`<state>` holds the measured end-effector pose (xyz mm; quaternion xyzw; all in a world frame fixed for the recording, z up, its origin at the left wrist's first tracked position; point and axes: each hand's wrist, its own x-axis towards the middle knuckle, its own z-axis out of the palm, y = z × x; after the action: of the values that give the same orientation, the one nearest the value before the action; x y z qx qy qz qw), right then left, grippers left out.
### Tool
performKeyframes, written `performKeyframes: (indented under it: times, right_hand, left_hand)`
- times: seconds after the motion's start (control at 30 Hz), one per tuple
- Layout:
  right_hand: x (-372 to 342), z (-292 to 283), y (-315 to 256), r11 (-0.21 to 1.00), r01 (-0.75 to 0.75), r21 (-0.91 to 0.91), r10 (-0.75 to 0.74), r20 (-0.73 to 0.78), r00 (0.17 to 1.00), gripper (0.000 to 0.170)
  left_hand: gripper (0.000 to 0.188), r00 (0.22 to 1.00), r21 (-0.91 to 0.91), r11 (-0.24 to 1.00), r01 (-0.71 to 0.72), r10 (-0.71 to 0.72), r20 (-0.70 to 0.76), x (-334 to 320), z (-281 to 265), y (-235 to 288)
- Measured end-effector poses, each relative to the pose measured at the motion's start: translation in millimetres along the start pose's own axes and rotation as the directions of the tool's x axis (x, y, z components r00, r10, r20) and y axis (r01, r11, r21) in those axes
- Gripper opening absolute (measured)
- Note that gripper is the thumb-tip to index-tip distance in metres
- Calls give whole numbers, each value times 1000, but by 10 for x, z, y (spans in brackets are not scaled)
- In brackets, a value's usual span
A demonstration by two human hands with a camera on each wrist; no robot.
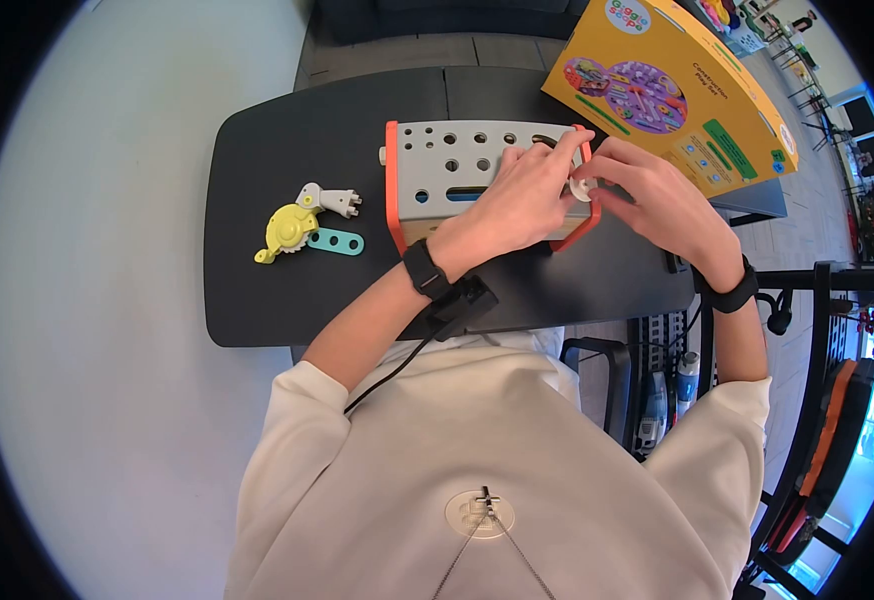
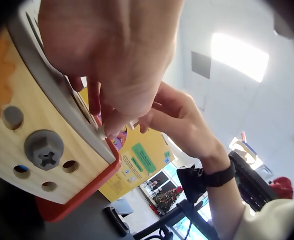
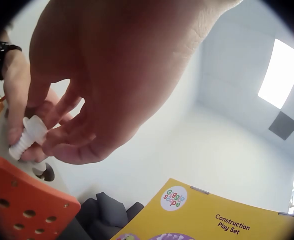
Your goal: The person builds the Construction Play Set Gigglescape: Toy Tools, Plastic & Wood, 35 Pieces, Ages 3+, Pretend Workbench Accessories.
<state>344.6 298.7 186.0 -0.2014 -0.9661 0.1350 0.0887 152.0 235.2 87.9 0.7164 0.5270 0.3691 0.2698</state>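
A white plastic bolt (image 3: 27,137) with a threaded shaft and wide head is between my two hands, over the right end of a toy workbench (image 1: 432,205). The bench has a grey perforated top and red end pieces. My left hand (image 1: 522,198) reaches across the top and pinches the bolt's shaft between thumb and fingers. From the right, my right hand (image 1: 662,198) holds the bolt's head with its fingertips. In the right wrist view, the thread slants down beside a hole (image 3: 48,172) in the top. My left fingers partly hide the shaft in the left wrist view.
On the table (image 1: 257,300), left of the bench, lie joined yellow and white toy parts (image 1: 289,228) and a teal strip with holes (image 1: 337,242). A large yellow box (image 1: 672,95) stands behind on the right. A grey bolt (image 2: 44,150) is in the bench's wooden side.
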Motion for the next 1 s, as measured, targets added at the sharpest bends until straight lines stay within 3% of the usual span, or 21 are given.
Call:
performKeyframes:
  times: [0.23, 0.27, 0.3, 0.37, 0.43, 0.5, 0.57, 0.63, 0.67, 0.73, 0.83, 0.9, 0.97, 1.0]
  right_hand:
    - [110, 105, 26, 980, -75, -183, 70, -32, 997, 26]
    - [127, 161, 71, 981, -72, -183, 67, -32, 997, 26]
    - [139, 239, 135, 968, -74, -239, 70, -28, 997, 30]
    - [160, 271, 157, 952, -76, -296, 72, -23, 997, 35]
    - [183, 248, 115, 874, -81, -480, 129, 66, 989, 39]
    - [155, 179, 95, 876, -82, -475, 134, 78, 988, 35]
    - [129, 78, 16, 880, -80, -469, 138, 90, 986, 32]
    - [102, -30, -90, 974, -101, -204, 107, 16, 994, 21]
    - [85, -39, -89, 973, -104, -204, 109, 16, 994, 21]
    - [53, -56, -74, 998, -51, -33, 53, 93, 994, 19]
    - [67, 4, -36, 998, -48, -43, 52, 88, 995, 18]
    - [96, 41, -28, 996, -35, -78, 39, 50, 998, 18]
    - [136, 126, 37, 994, -21, -111, 23, 14, 1000, 18]
    - [164, 209, 117, 967, -70, -246, 87, 58, 995, 19]
  left_hand:
    - [89, 1000, -11, 1000, -12, 12, 6, -72, -82, 152]
    - [91, 994, 45, 996, -72, 75, -80, -71, -43, 129]
    - [94, 977, 106, 986, -126, 142, -161, -68, -18, 105]
    - [92, 980, 81, 991, -107, 119, -158, -48, -21, 62]
    - [90, 983, 55, 994, -90, 97, -153, -35, -54, 47]
    - [85, 999, -13, 1000, 22, -22, -40, -37, -138, 55]
    - [83, 1000, -21, 1000, 10, -10, -30, -48, -179, -15]
    - [81, 1000, -30, 1000, -4, 4, -18, -43, -219, -91]
    - [78, 1000, -106, 994, 10, -9, 7, -35, -243, -117]
    - [75, 999, -180, 983, 24, -18, 34, -16, -279, -148]
    - [77, 989, -313, 941, 125, -95, 110, -9, -324, -76]
    - [84, 995, 61, 995, -75, 71, 66, -81, -292, 37]
    - [90, 997, 113, 991, -72, 69, 32, -76, -199, 58]
    - [96, 998, 162, 984, -70, 71, 0, -67, -155, 58]
